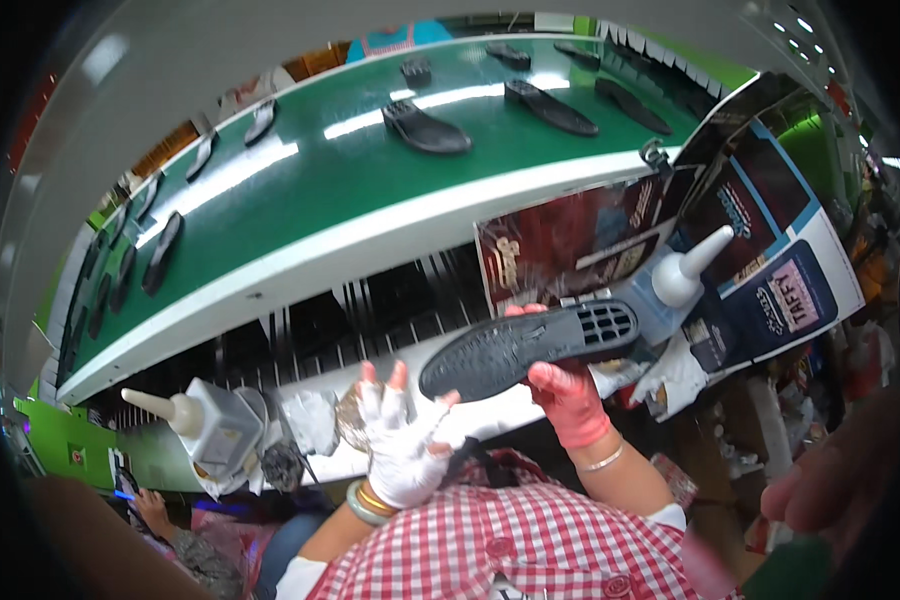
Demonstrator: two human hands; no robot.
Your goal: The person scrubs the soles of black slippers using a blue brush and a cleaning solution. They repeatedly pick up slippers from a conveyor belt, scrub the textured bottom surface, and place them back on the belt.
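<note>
A black shoe sole (pixel 500 352) with a grid of hollows at its heel is held up by my right hand (pixel 573 408), which wears a pink glove. My thumb presses the near edge while fingertips show at the far edge. My left hand (pixel 402 450), in a white glove with bare fingertips, is apart from the sole, just left of its toe end. Its fingers are spread and nothing is in them. Near the sole's heel stands a squeeze bottle (pixel 660 290) with a white nozzle. Another nozzled bottle (pixel 215 435) is further left.
Beyond the bench runs a green conveyor belt (pixel 320 190) with a white edge (pixel 300 270), carrying several black soles (pixel 425 128). Cardboard panels (pixel 570 245) stand at the right. A crumpled white wad (pixel 312 422) lies beside the left bottle. Another person's hand (pixel 153 512) shows lower left.
</note>
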